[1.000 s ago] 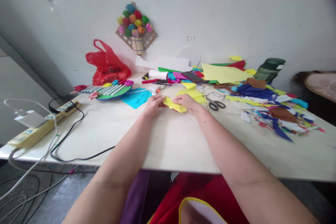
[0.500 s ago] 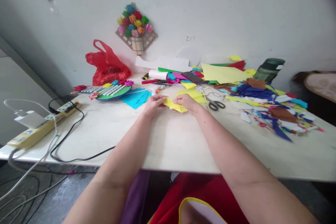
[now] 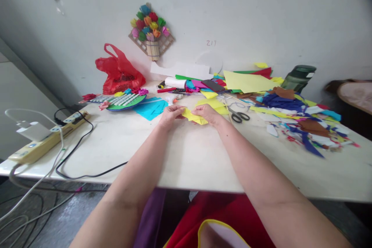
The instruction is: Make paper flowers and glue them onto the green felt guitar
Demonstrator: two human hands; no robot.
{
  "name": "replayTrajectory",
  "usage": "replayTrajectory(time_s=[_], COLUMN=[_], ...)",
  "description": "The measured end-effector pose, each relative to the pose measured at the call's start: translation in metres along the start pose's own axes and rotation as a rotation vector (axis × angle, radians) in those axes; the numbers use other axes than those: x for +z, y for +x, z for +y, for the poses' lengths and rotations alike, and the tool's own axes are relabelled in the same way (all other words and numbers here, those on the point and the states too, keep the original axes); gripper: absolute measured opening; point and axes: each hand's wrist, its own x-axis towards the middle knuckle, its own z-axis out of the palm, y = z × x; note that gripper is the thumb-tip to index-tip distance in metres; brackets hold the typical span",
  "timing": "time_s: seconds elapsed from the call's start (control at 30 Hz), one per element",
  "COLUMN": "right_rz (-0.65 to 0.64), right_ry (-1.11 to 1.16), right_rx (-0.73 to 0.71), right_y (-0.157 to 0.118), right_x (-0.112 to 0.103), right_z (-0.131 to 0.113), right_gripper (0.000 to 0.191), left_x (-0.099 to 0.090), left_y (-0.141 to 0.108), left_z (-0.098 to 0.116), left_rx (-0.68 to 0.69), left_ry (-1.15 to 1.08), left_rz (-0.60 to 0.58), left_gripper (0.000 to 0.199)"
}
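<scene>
A piece of yellow crepe paper (image 3: 196,118) is stretched between my hands, just above the table (image 3: 197,159). My left hand (image 3: 171,115) pinches its left end between thumb and fingers. At the other side, my right hand (image 3: 209,114) grips the paper with thumb and forefinger. More yellow paper (image 3: 216,104) lies flat behind my right hand. Black-handled scissors (image 3: 240,117) rest to the right of that hand. Blue paper sheets (image 3: 151,108) lie left of my left hand, and part of a glue gun (image 3: 173,100) shows behind it.
A green bottle (image 3: 299,77) and many paper scraps (image 3: 314,128) are on the right. On the left are a red plastic bag (image 3: 119,71), a round green craft piece (image 3: 124,102) and a power strip (image 3: 49,139) with cables. A paper-flower decoration (image 3: 151,31) hangs on the wall.
</scene>
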Motion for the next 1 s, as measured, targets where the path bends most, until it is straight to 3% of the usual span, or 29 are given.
replayTrajectory(time_s=[0.63, 1.0], right_rz=[-0.004, -0.036], right_ry=[0.015, -0.040], right_rx=[-0.013, -0.049], right_y=[0.002, 0.006], right_x=[-0.001, -0.001], right_z=[0.004, 0.008], right_gripper=[0.013, 0.014], left_x=[0.001, -0.002], left_y=[-0.002, 0.002], left_z=[0.003, -0.006], left_rx=[-0.075, -0.098], left_ry=[-0.061, 0.065], left_rz=[0.002, -0.062], left_gripper=[0.039, 0.035])
